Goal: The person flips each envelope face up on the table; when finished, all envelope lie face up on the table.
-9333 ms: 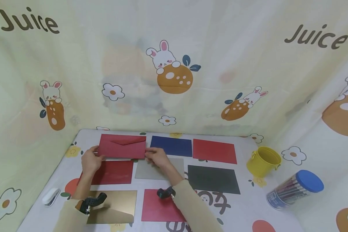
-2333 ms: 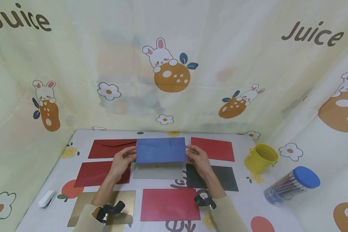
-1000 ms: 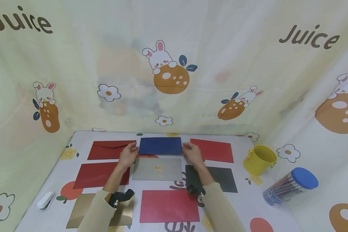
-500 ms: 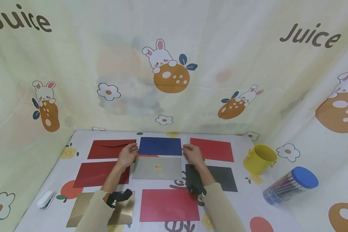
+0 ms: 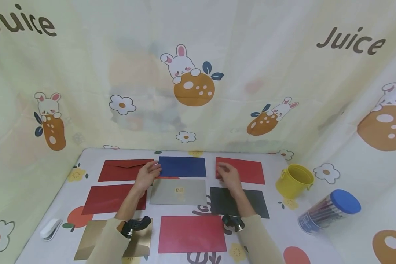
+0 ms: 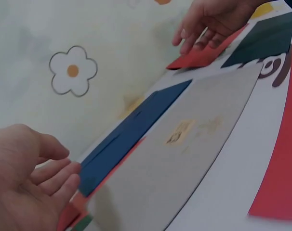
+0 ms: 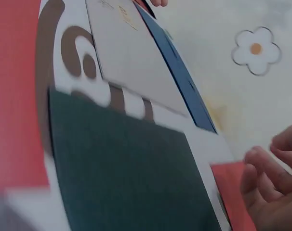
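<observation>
I've let go of the blue envelope (image 5: 182,167), now flat at the table's far edge. My right hand (image 5: 228,175) has moved onto the red envelope (image 5: 247,171), fingers relaxed; my left hand (image 5: 147,174) rests loose beside the blue.

Nine envelopes (image 5: 182,166) — two hands (image 5: 147,174)

Flat envelopes cover the table (image 5: 277,227), leaving open air above (only the yellow bucket (image 5: 294,181) and pen tub (image 5: 328,212) stand tall, right).
</observation>
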`<state>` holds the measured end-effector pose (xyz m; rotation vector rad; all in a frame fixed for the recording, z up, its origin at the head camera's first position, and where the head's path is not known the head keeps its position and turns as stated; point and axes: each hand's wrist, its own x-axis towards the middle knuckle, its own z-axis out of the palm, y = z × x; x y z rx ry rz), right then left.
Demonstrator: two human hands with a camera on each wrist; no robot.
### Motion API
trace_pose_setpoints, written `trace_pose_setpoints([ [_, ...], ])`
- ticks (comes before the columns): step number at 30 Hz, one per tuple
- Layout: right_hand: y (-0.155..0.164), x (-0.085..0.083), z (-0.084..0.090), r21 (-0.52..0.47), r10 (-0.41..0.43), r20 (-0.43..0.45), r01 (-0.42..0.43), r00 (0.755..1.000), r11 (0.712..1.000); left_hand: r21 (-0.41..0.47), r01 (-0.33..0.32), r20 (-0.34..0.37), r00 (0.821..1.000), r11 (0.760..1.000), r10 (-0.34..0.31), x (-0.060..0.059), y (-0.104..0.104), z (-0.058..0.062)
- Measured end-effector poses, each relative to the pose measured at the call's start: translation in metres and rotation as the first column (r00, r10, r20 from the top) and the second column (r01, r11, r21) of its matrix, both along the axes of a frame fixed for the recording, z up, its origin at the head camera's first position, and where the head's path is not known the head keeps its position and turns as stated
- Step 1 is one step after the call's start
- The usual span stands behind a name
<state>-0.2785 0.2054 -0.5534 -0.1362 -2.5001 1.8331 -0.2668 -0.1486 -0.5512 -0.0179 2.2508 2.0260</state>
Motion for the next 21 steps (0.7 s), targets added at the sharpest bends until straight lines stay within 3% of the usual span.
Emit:
trace_pose_setpoints([
  [4,0.026,0.011,0.006,0.010,-0.106,-0.073,0.107,0.992,0.994,0.061,0.022,-0.007,1.000,0.998,-0.022,-0.004,0.028,-0.003],
  [8,0.051,0.019,0.010,0.034,-0.196,-0.091,0.199,0.976,0.979,0.081,0.063,-0.029,0.998,0.995,-0.061,-0.004,0.062,-0.005],
  [14,0.091,0.024,0.009,0.104,-0.318,-0.016,0.318,0.948,0.943,0.093,0.148,-0.054,0.988,0.985,-0.144,-0.006,0.108,-0.006],
  [21,0.126,0.035,0.003,0.099,-0.335,0.117,0.325,0.935,0.941,0.085,0.194,-0.095,0.978,0.977,-0.186,-0.010,0.154,-0.006],
])
